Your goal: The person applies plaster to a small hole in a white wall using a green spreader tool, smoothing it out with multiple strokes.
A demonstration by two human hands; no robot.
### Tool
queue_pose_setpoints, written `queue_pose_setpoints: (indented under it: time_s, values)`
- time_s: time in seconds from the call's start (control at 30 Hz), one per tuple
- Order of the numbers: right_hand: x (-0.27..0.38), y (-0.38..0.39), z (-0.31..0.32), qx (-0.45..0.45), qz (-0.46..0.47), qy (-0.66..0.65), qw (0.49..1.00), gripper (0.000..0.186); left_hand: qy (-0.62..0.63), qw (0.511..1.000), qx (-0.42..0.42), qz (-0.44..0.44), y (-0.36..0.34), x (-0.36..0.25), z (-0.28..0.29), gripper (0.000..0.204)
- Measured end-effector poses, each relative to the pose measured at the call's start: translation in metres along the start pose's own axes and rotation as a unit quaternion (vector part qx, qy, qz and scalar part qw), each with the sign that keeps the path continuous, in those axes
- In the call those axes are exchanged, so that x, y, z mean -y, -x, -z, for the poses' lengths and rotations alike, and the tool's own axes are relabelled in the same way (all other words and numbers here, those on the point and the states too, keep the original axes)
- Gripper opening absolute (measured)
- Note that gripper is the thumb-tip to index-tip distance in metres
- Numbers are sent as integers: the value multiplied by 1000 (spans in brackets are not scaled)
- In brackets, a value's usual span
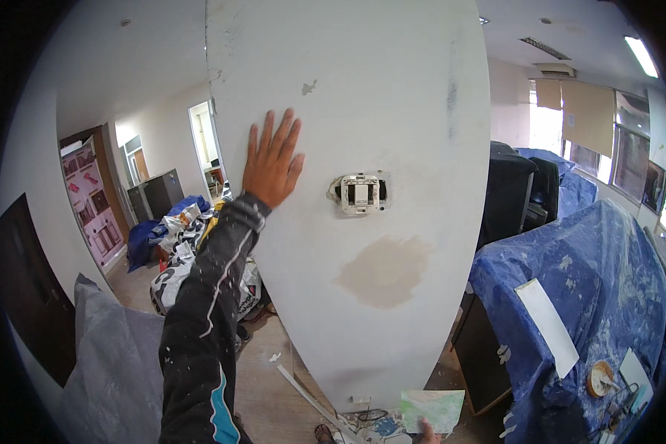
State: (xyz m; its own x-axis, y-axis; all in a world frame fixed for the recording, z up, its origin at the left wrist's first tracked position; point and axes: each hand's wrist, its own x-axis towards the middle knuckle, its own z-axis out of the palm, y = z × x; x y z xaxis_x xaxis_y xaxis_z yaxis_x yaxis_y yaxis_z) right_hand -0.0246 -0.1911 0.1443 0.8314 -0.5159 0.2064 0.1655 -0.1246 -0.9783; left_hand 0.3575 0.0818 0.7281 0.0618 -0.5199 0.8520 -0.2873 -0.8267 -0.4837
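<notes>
My left hand [274, 163] lies flat against the white wall panel [377, 96], fingers stretched out and apart, with nothing in it. To its right, an uncovered switch frame [360, 194] sits in a cut-out of the wall. A beige filler patch [388, 271] shows below that frame. At the lower edge my right hand [429, 432] grips a thin rectangular sheet [433, 409], pale green and white, by its near edge. Only the thumb and a little of that hand show; its other fingers are hidden.
Blue dusty sheeting [570, 259] covers furniture at right, bearing a white strip [547, 327] and a round container [601, 378]. Stuffed sacks [177, 270] lie at left. A long pale strip [314, 399] lies on the floor by the wall's foot.
</notes>
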Motion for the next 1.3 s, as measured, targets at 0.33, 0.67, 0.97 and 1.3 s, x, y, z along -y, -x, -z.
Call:
queue_pose_setpoints:
  time_s: [0.33, 0.67, 0.97, 1.3]
  values:
    - [29, -14, 7, -58, -67, 62, 994, 52, -81, 996, -31, -31, -92, 26, 2, 65]
    - [21, -5, 17, -53, -45, 148, 987, 49, -152, 952, -199, 176, -176, 11, -33, 61]
    - [15, -22, 7, -39, -59, 143, 987, 43, -61, 986, -152, -20, -222, -140, -49, 61]
    - [9, -14, 22, -230, -130, -406, 875, 52, 45, 981, -40, -183, -152, -295, -81, 64]
